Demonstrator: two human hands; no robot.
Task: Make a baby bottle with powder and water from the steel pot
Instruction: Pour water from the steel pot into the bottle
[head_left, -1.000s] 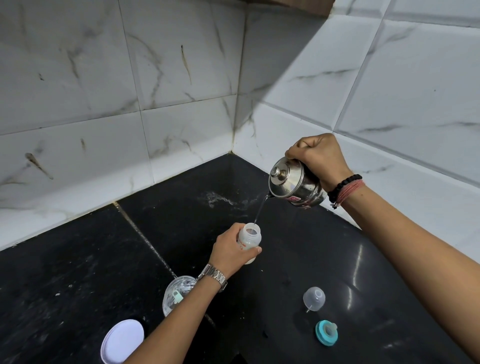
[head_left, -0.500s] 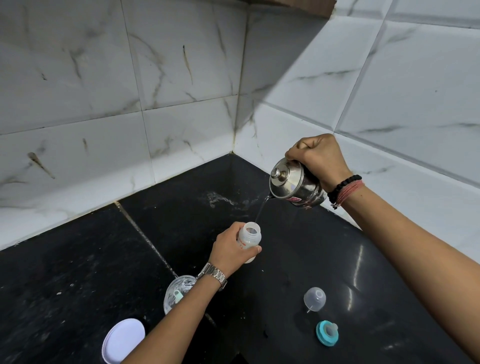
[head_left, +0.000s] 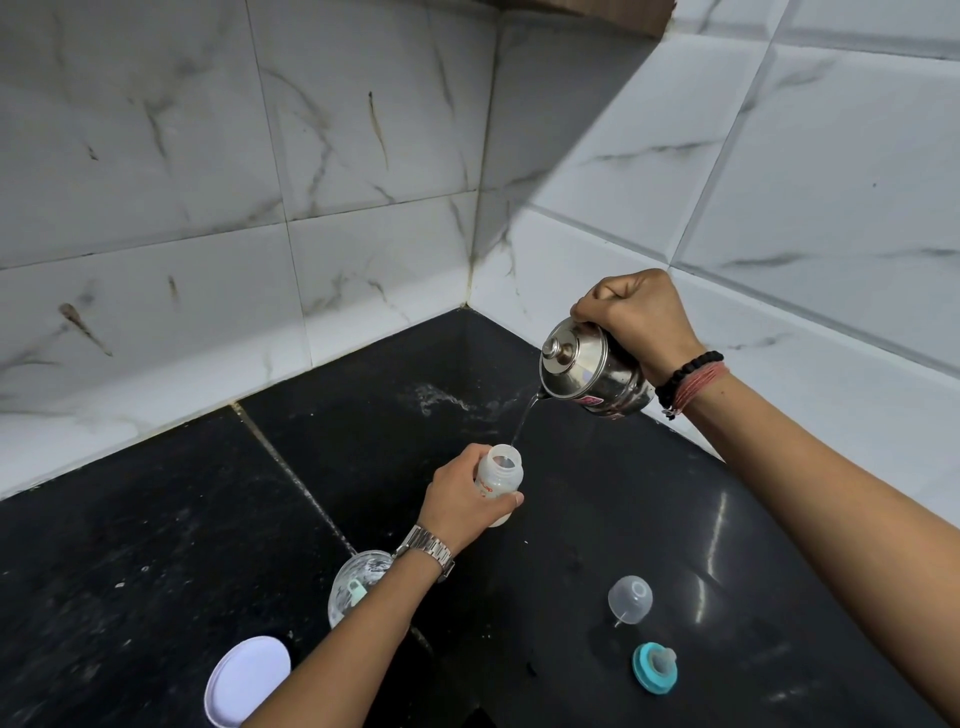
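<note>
Steel pot (head_left: 597, 375), clenched in the right hand (head_left: 636, 317), poured water into the bottle (head_left: 498, 480); left hand (head_left: 462, 501) grasped the bottle.

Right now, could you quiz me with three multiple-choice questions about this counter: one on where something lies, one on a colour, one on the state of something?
1. Where is the clear dome cap?
A. On the black counter, just beyond the teal nipple ring
B. On top of the baby bottle
C. Inside the powder container

2. What colour is the round lid at the near left?
A. Black
B. White
C. Red

3. What state is the steel pot in?
A. Standing upright on the counter
B. Lying on its side, untouched
C. Tilted in the right hand, pouring a thin stream

Answers:
1. A: the cap lies on bare counter beside the ring, apart from the baby bottle.
2. B: the lid shows plain white against the dark stone.
3. C: water runs from the pot's spout into the bottle's open mouth, which the left hand grips.
</note>
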